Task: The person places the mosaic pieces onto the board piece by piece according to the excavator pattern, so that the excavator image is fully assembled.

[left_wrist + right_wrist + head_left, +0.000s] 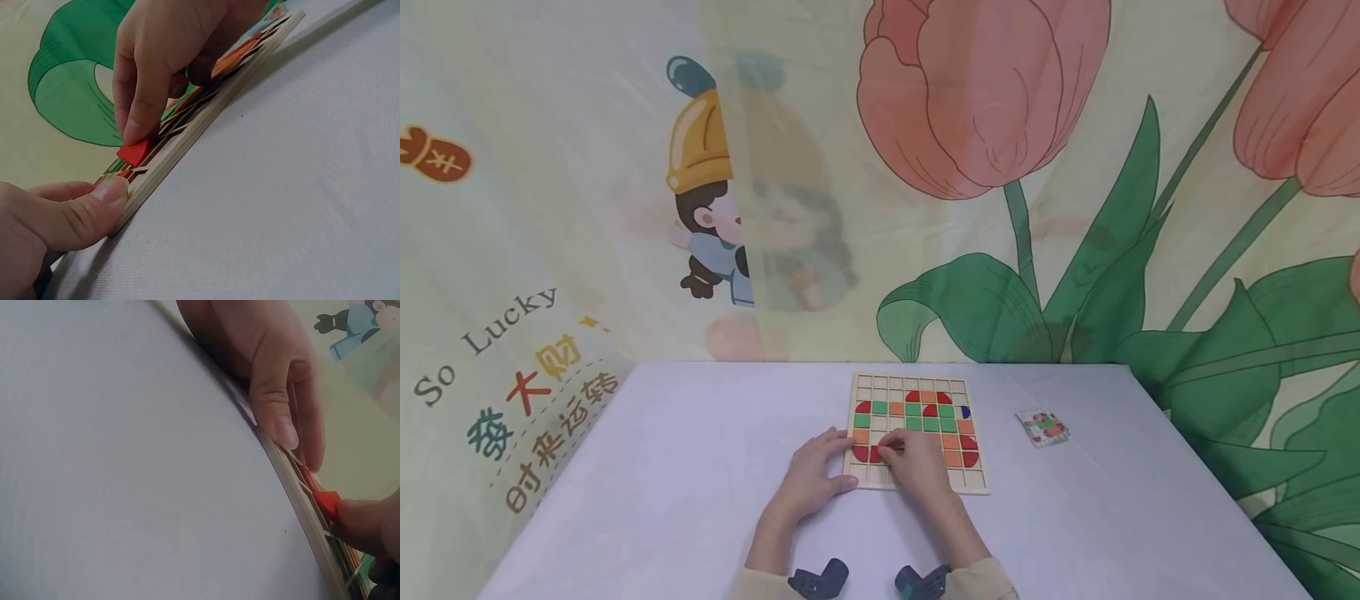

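A square wooden grid board (874,477) lies on the table, with red, green, orange and blue pieces in several cells. My right hand (917,462) is over the board's near part. Between thumb and fingers it pinches a red piece (134,154), tilted just above the near row of cells. That piece (326,503) is also visible in the right wrist view. My left hand (814,473) rests at the board's left side. Its thumb (111,189) presses the near left corner, and its fairly straight fingers touch the left edge farther up. The right hand hides some cells.
To the right of the board lies a small stack of cards (1042,427) printed with a coloured pattern. A white cloth covers the table (700,467). Behind it hangs a printed curtain (820,333) with tulips and a cartoon figure.
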Demonstrator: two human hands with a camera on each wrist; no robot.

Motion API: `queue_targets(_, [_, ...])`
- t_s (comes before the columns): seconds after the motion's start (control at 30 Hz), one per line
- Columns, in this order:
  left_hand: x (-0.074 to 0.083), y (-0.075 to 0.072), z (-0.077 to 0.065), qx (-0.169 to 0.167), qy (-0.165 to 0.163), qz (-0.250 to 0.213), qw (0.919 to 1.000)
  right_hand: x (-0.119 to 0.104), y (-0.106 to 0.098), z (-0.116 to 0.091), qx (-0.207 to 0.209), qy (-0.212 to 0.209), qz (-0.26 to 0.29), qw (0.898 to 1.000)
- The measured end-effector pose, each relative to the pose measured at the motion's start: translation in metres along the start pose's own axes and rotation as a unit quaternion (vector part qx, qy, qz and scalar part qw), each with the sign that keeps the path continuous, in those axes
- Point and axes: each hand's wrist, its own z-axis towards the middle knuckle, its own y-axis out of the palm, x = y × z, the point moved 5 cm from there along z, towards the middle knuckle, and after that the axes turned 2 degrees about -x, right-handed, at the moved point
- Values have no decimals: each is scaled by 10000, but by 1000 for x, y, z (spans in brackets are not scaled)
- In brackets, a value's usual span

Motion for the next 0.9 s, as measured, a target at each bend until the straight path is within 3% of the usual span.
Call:
queue_targets(0.23, [2, -1, -4, 2, 102, -57, 9999, -12, -2, -2, 102, -166, -644, 9977])
queue_targets(0.53, [-1, -6, -6, 22, 17, -17, 10000, -18, 8, 0, 75, -360, -876, 9955])
queue_targets(0.73, [-7, -9, -4, 72, -86, -26, 9999, -19, 17, 3, 203, -439, -712, 9963])
queue_targets(0.9, [-12, -8, -2, -4, -132, -79, 9999, -7, 17, 5, 64, -28, -117, 9999])
